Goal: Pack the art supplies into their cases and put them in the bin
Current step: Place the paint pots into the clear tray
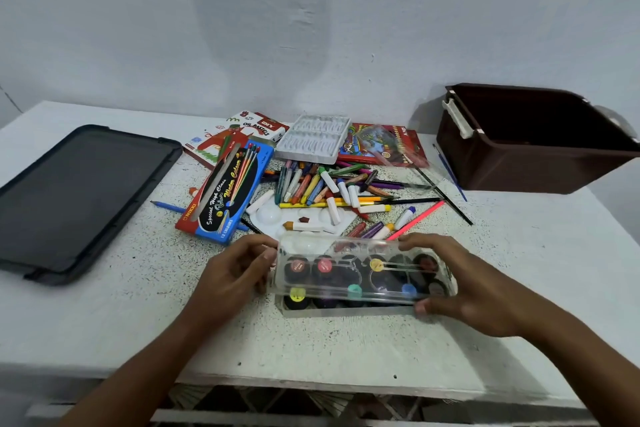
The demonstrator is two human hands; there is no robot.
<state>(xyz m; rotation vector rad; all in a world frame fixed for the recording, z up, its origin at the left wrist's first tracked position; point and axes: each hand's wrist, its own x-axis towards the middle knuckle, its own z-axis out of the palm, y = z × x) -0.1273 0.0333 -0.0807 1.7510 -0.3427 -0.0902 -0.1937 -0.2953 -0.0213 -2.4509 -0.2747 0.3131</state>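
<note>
— What are the hands doing?

— Both grasp the clear paint case (pixel 363 276). The left hand (pixel 235 274) curls round its left end, and the right hand (pixel 474 291) holds the right end, fingers over the far edge and thumb on the near side. The lid looks slightly raised over the base, which sits on the table (pixel 138 315).

— What's inside?

— Dark paint pots with coloured caps, in two rows.

— And the other supplies?

— Just beyond the hands lies a white palette (pixel 304 218), and past it a loose heap of crayons (pixel 322 184) and pencils. Beyond the left hand is a blue watercolour box (pixel 225 194). Farther back are an oil pastel box (pixel 242 135), a white tray (pixel 313 139) and a red pencil box (pixel 381 146).

— The bin?

— The brown bin (pixel 519 156) stands well beyond the right hand, to its right. A black lid (pixel 76 198) lies far left of the left hand.
</note>
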